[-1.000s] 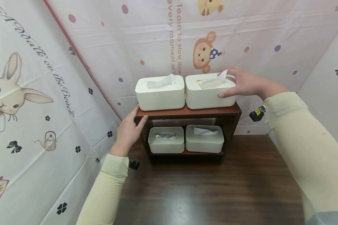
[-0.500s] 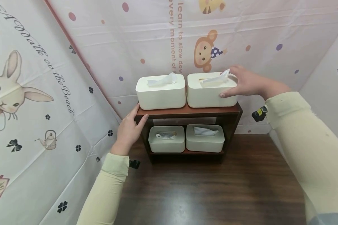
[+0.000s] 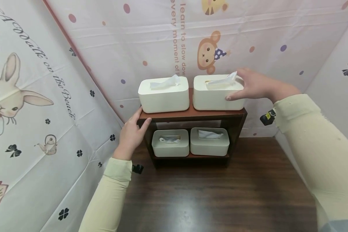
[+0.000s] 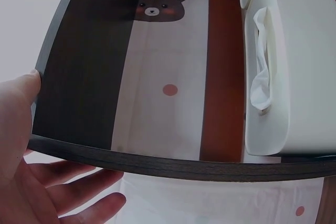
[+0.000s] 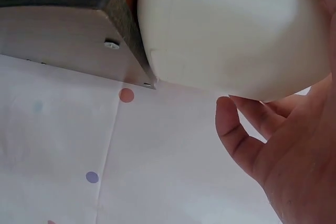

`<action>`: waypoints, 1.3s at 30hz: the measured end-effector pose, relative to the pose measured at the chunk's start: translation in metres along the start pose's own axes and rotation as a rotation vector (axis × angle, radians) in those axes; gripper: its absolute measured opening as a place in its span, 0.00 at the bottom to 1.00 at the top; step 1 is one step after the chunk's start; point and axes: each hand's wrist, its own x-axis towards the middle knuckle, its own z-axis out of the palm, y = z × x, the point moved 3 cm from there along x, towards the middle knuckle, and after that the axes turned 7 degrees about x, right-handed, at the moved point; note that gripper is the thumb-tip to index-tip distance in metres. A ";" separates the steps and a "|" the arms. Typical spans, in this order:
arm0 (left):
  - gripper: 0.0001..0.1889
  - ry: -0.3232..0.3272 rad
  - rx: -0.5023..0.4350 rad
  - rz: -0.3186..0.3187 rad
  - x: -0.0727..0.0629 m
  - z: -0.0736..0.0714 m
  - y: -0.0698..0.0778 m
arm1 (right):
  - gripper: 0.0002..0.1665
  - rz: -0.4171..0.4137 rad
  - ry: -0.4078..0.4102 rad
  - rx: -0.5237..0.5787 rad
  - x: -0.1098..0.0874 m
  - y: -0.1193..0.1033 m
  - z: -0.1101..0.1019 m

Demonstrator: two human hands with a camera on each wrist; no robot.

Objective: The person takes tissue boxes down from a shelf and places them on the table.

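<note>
Landmark: I take the dark-wood two-tier shelf (image 3: 177,116) as my reference; it stands on the brown wood-look floor (image 3: 191,193).
Right hand: I see the right hand (image 3: 253,84) at the shelf's upper right end, thumb on the front of the upper right tissue box (image 3: 213,100) and fingers round its far end. The grip is only as wide as the box's end, and it has hold of that box.
Upper right tissue box: it sits on the right half of the shelf's top board, its white tissue (image 3: 224,81) standing out of the slot.
Left hand: I have the left hand (image 3: 129,137) at the shelf's upper left front corner, thumb spread wide from fairly straight fingers, resting against the shelf with the corner between them. How hard it presses, I cannot tell.
Upper left tissue box: the upper left tissue box (image 3: 165,101) is on the left half of the shelf's top board, a narrow gap from its neighbour.
Lower tier: I count two more on the shelf's lower board, the lower left tissue box (image 3: 170,149) and the lower right tissue box (image 3: 210,148), side by side.
Backdrop: behind the shelf hangs a pink printed cloth (image 3: 148,45) with a monkey print (image 3: 207,53).
</note>
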 end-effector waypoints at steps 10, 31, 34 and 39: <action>0.42 0.003 -0.007 -0.009 -0.001 0.000 -0.005 | 0.53 0.049 0.004 -0.027 -0.010 0.008 -0.006; 0.43 0.005 -0.006 0.010 -0.002 0.001 -0.004 | 0.56 0.137 -0.001 -0.030 -0.038 0.019 -0.017; 0.43 0.001 -0.015 0.006 -0.002 0.001 -0.003 | 0.56 0.147 -0.005 -0.009 -0.042 0.021 -0.018; 0.43 0.002 -0.019 0.000 -0.001 0.000 -0.002 | 0.56 0.164 -0.004 0.027 -0.051 0.029 -0.022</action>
